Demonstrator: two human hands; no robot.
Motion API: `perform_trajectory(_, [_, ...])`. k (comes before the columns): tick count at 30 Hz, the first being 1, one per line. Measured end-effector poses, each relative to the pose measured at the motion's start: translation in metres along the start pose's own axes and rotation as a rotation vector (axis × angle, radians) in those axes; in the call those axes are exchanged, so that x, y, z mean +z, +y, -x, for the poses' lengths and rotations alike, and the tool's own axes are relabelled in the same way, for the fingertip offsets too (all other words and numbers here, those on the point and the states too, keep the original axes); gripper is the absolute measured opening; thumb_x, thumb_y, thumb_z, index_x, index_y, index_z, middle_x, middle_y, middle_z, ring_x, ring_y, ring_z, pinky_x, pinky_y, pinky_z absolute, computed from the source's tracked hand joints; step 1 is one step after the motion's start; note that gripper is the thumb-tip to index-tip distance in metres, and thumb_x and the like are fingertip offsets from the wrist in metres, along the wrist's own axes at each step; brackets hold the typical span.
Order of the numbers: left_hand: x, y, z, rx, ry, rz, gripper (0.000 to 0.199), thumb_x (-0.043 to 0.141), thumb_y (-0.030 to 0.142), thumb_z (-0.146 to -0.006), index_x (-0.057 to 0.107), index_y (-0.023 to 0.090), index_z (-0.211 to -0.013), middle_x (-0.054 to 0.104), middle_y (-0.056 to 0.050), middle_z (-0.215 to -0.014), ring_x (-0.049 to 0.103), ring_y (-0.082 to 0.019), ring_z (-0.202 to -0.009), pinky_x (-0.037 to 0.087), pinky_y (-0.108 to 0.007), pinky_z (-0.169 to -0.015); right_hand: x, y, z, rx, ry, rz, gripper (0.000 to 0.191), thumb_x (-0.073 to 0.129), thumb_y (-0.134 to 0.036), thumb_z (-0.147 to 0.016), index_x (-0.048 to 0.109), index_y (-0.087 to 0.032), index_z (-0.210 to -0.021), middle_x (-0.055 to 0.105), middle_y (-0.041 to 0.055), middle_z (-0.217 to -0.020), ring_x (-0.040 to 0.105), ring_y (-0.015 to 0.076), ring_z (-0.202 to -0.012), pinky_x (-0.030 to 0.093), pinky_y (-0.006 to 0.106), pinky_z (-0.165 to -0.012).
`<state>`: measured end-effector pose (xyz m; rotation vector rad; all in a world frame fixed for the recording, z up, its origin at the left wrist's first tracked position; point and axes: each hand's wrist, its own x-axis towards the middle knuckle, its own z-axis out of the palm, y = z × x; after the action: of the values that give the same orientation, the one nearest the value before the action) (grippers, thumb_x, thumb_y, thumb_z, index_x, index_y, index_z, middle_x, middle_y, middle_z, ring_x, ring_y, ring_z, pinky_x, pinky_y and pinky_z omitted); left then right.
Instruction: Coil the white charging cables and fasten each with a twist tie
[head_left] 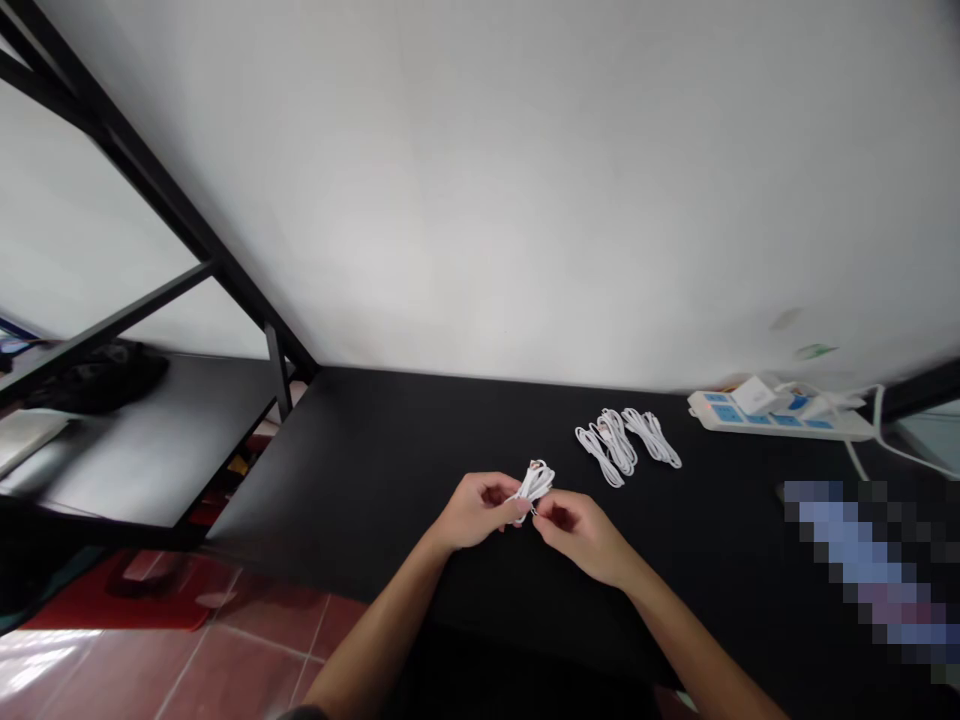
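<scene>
My left hand [484, 512] is closed around a coiled white cable [537, 480], thumb across the bundle, just above the black table. On the bundle's right side my right hand [581, 530] pinches with thumb and fingertips at a thin white piece near its lower end; whether that is a cable end or a tie is too small to tell. Farther back on the right lie several more coiled white cables [651, 438], side by side on the table.
A white power strip [750, 425] with blue sockets and plugged-in white adapters [756, 396] stands against the wall at the back right. A pixelated patch [862, 570] covers something at right. To the left are a black metal frame [150, 190] and another table [180, 430].
</scene>
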<state>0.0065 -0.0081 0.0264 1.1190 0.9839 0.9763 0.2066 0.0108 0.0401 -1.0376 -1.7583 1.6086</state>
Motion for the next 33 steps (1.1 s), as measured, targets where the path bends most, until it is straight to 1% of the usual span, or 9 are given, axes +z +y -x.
perform_trajectory(4, [0.005, -0.003, -0.003, -0.118, 0.166, 0.060, 0.045, 0.088, 0.047, -0.067, 0.068, 0.011, -0.084, 0.068, -0.003, -0.066, 0.066, -0.015, -0.054, 0.047, -0.020, -0.042, 0.001, 0.006, -0.008, -0.303, 0.231, 0.578, 0.024, 0.060, -0.023, -0.085, 0.058, -0.021, -0.061, 0.052, -0.0006, -0.064, 0.045, 0.0126, -0.059, 0.033, 0.027, -0.057])
perform_trajectory(8, [0.009, -0.004, -0.006, -0.119, 0.280, 0.150, 0.047, 0.086, 0.050, -0.068, 0.061, 0.013, -0.084, 0.069, -0.002, -0.071, 0.070, -0.016, -0.056, 0.058, -0.027, -0.052, 0.011, 0.015, -0.011, -0.344, 0.413, 0.646, 0.028, 0.059, -0.029, -0.091, 0.066, -0.023, -0.065, 0.055, 0.0025, -0.062, 0.049, 0.0149, -0.060, 0.038, 0.028, -0.059])
perform_trajectory(12, [0.009, -0.002, -0.006, -0.022, 0.302, 0.197, 0.043, 0.085, 0.047, -0.073, 0.059, 0.015, -0.084, 0.071, -0.002, -0.075, 0.070, -0.015, -0.062, 0.061, -0.031, -0.064, 0.016, 0.010, -0.014, -0.158, 0.386, 0.254, 0.028, 0.065, -0.046, -0.089, 0.072, -0.022, -0.076, 0.062, 0.0040, -0.069, 0.054, 0.0152, -0.059, 0.042, 0.028, -0.055])
perform_trajectory(15, [0.007, -0.001, -0.006, 0.113, 0.248, 0.167, 0.035, 0.081, 0.042, -0.080, 0.063, 0.014, -0.091, 0.074, -0.006, -0.085, 0.071, -0.017, -0.075, 0.059, -0.032, -0.076, 0.013, 0.002, -0.018, 0.161, 0.203, -0.255, 0.042, 0.063, -0.060, -0.086, 0.070, -0.019, -0.087, 0.062, 0.0012, -0.068, 0.048, 0.0103, -0.045, 0.029, 0.023, -0.038])
perform_trajectory(17, [0.006, -0.002, -0.006, 0.193, 0.229, 0.129, 0.029, 0.079, 0.039, -0.083, 0.065, 0.015, -0.094, 0.075, -0.008, -0.092, 0.071, -0.018, -0.084, 0.056, -0.032, -0.082, 0.010, -0.001, -0.019, 0.283, 0.129, -0.477, 0.043, 0.067, -0.060, -0.083, 0.067, -0.018, -0.087, 0.060, -0.0011, -0.066, 0.043, 0.0068, -0.040, 0.020, 0.019, -0.035])
perform_trajectory(20, [0.006, -0.005, -0.006, 0.226, 0.239, 0.064, 0.025, 0.078, 0.035, -0.085, 0.067, 0.016, -0.098, 0.074, -0.009, -0.099, 0.070, -0.020, -0.093, 0.055, -0.034, -0.088, 0.007, -0.001, -0.020, 0.315, 0.107, -0.592, 0.039, 0.080, -0.051, -0.075, 0.064, -0.016, -0.079, 0.062, -0.0011, -0.068, 0.044, 0.0044, -0.043, 0.020, 0.017, -0.037])
perform_trajectory(25, [0.006, -0.008, -0.005, 0.209, 0.205, -0.006, 0.027, 0.077, 0.034, -0.085, 0.069, 0.015, -0.102, 0.074, -0.011, -0.103, 0.070, -0.022, -0.097, 0.055, -0.037, -0.092, 0.006, 0.005, -0.021, 0.363, 0.109, -0.679, 0.041, 0.083, -0.052, -0.072, 0.064, -0.016, -0.077, 0.061, -0.0012, -0.066, 0.043, 0.0047, -0.044, 0.021, 0.018, -0.038])
perform_trajectory(28, [0.008, -0.010, -0.005, 0.179, 0.230, 0.002, 0.026, 0.076, 0.036, -0.086, 0.068, 0.015, -0.099, 0.074, -0.010, -0.101, 0.070, -0.022, -0.096, 0.056, -0.037, -0.090, 0.008, 0.006, -0.020, 0.266, 0.171, -0.528, 0.039, 0.078, -0.053, -0.077, 0.062, -0.018, -0.072, 0.058, -0.0019, -0.060, 0.042, 0.0067, -0.044, 0.026, 0.020, -0.040])
perform_trajectory(33, [0.017, -0.011, -0.006, 0.112, 0.303, 0.077, 0.030, 0.079, 0.039, -0.082, 0.062, 0.016, -0.092, 0.072, -0.005, -0.092, 0.072, -0.018, -0.081, 0.059, -0.031, -0.077, 0.013, 0.007, -0.013, -0.242, 0.414, 0.162, 0.023, 0.066, -0.036, -0.091, 0.068, -0.023, -0.073, 0.063, 0.0026, -0.067, 0.056, 0.0152, -0.058, 0.046, 0.030, -0.056])
